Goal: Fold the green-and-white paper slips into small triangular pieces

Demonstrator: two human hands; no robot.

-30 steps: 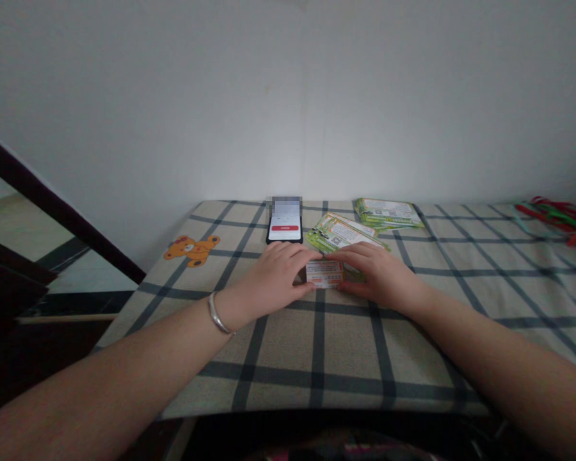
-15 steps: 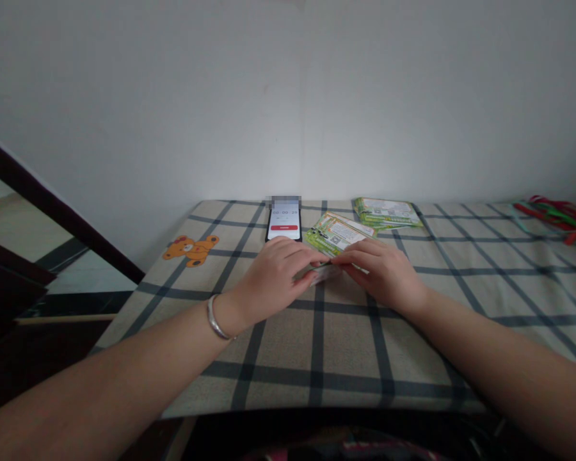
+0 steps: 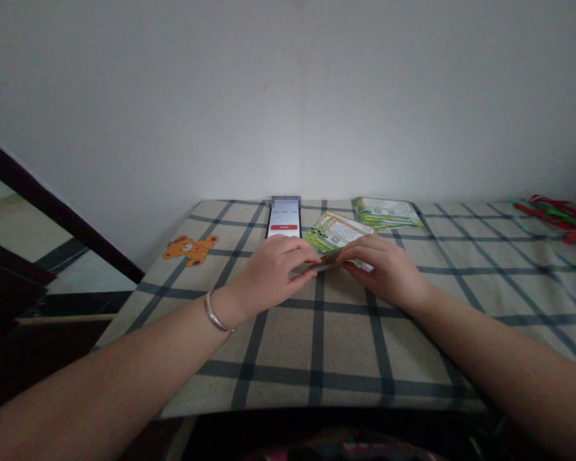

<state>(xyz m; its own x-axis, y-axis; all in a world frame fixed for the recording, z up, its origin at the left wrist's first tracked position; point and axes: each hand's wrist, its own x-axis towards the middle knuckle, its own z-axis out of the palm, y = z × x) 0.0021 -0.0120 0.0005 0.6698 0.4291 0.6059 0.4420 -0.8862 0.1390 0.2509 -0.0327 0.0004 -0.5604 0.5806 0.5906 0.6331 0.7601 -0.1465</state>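
Head view: left hand (image 3: 279,266) and right hand (image 3: 384,266), thumbs and fingertips pinched on opposite ends of tilted card (image 3: 329,260), just above checked tablecloth (image 3: 350,346). From card: fanned green cards (image 3: 335,232) near 12 o'clock; second green pile (image 3: 388,211) between 1 and 2; lit phone (image 3: 284,218) between 10 and 11; bear figure (image 3: 190,250) at 9.
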